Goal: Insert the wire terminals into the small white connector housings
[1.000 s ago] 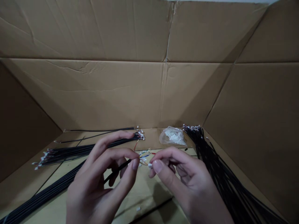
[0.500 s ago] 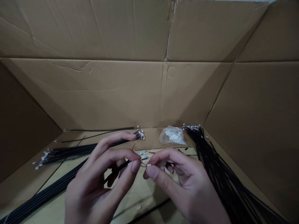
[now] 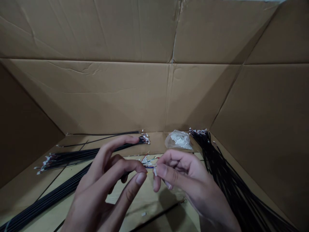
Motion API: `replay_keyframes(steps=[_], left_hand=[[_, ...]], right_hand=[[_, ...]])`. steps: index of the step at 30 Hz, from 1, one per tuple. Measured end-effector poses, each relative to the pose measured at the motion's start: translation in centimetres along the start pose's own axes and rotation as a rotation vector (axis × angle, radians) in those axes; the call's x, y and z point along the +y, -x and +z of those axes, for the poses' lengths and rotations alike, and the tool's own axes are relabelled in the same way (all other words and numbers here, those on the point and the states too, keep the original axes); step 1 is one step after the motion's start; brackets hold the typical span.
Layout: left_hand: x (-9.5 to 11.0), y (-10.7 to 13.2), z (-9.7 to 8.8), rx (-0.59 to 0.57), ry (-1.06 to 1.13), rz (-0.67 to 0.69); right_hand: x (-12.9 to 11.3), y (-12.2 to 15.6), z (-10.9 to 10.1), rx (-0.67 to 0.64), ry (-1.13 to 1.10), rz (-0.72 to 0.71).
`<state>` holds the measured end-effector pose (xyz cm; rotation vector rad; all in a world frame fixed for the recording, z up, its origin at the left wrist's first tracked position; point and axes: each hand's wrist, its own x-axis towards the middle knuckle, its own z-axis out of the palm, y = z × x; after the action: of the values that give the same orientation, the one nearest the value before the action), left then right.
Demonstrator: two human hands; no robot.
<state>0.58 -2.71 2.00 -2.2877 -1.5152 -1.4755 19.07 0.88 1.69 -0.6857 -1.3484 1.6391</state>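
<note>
My left hand [image 3: 116, 183] is closed, its thumb and index fingertip pressed together around the wire end of a black cable [image 3: 127, 174]. Most of that cable is hidden behind the fingers. Thin coloured wires [image 3: 150, 167], one of them blue, run across the small gap toward my right hand [image 3: 183, 177]. Between its thumb and index finger my right hand pinches a small white connector housing [image 3: 155, 170]. Whether any wire sits inside the housing is too small to tell. A red wire [image 3: 145, 157] sticks up behind the left fingertips.
A clear bag of white connectors [image 3: 179, 140] lies at the back. Black cable bundles lie at the right [image 3: 224, 174], at the left [image 3: 72, 158] and front left [image 3: 53, 196]. A loose white connector [image 3: 144, 214] and a black cable [image 3: 159, 215] lie in front. Cardboard walls [image 3: 116, 96] surround everything.
The left fingertips have moved slightly down and the wires have shifted between the hands. My right hand has turned the white connector housing more upright. The red wire now leans right.
</note>
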Motion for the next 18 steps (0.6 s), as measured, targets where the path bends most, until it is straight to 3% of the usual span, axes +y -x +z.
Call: replay_keyframes(steps=[4,13,18], left_hand=[[-0.3,-0.3,0.3,0.006,-0.025,0.081],[-0.4,0.5,0.5,-0.067,0.014,-0.017],[-0.4,0.4,0.3,-0.066,-0.009,0.022]], right_hand=[[0.2,-0.2,0.3,0.018,-0.072,-0.012],[1.3,-0.9,-0.3,-0.054,-0.189,0.009],[1.3,-1.2,-0.4,-0.082,-0.211,0.02]])
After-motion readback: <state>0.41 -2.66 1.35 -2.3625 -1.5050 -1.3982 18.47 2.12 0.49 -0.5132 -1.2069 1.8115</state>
